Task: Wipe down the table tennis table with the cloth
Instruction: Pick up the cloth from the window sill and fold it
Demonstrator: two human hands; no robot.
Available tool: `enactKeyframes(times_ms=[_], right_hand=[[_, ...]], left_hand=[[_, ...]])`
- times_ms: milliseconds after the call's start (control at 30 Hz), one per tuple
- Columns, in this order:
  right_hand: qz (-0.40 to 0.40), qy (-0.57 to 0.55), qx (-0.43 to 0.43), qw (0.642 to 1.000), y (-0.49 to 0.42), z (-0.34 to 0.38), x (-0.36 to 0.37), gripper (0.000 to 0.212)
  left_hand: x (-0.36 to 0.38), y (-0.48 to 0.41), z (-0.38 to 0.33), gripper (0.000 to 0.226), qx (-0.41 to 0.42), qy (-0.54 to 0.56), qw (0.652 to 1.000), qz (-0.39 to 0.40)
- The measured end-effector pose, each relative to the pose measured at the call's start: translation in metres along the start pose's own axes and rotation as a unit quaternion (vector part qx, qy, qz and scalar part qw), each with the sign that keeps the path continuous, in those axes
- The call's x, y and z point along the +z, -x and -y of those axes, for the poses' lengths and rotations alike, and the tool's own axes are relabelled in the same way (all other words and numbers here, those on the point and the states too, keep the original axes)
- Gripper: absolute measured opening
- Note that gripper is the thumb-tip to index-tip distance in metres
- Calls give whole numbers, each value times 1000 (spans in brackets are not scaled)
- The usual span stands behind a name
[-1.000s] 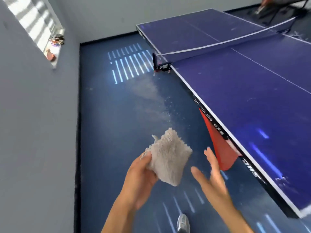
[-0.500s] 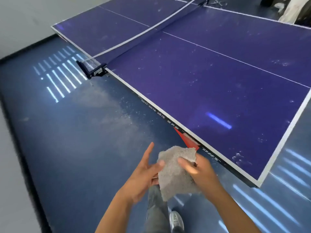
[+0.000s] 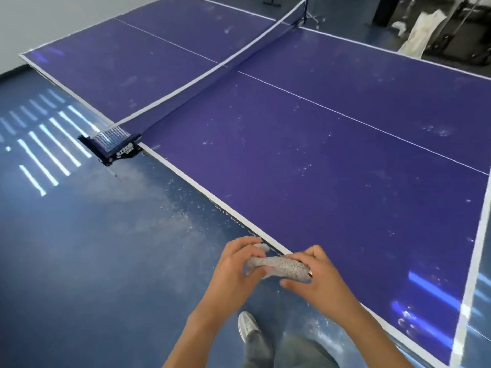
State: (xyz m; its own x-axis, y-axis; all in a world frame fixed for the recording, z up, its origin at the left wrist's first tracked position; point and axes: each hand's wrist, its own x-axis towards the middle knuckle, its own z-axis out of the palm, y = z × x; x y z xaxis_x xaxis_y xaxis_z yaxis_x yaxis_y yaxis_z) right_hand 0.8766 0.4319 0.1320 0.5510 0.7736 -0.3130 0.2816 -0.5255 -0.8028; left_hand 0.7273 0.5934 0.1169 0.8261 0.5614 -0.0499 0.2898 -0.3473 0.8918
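A grey fluffy cloth (image 3: pixel 279 268), bunched into a roll, hangs in the air just off the near side edge of the purple table tennis table (image 3: pixel 305 155). My left hand (image 3: pixel 235 272) grips its left end with curled fingers. My right hand (image 3: pixel 318 277) grips its right end, fingers over the top and thumb beneath. Both hands sit over the table's white edge line. White dust specks dot the table top, thickest near the right end.
The net (image 3: pixel 202 75) crosses the table, clamped by a black post (image 3: pixel 114 146) at the near side. White dust lies on the blue floor (image 3: pixel 93 248) beside the table. My shoe (image 3: pixel 248 326) is below. Bags and a rack (image 3: pixel 438 30) stand far right.
The view swung right, over the table. The cloth, held flat in my left hand, was taken by both hands and bunched into a roll, and moved closer to the table edge.
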Motion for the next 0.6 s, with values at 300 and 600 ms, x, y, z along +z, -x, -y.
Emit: enactKeyframes(times_ms=[300, 600], right_hand=[[-28, -177, 41, 983, -151, 54, 56, 24], [-128, -106, 7, 986, -361, 110, 135, 37]], left_hand=[[-97, -116, 53, 20, -78, -3, 994, -81], [-199, -217, 161, 18, -217, -1, 971, -99]])
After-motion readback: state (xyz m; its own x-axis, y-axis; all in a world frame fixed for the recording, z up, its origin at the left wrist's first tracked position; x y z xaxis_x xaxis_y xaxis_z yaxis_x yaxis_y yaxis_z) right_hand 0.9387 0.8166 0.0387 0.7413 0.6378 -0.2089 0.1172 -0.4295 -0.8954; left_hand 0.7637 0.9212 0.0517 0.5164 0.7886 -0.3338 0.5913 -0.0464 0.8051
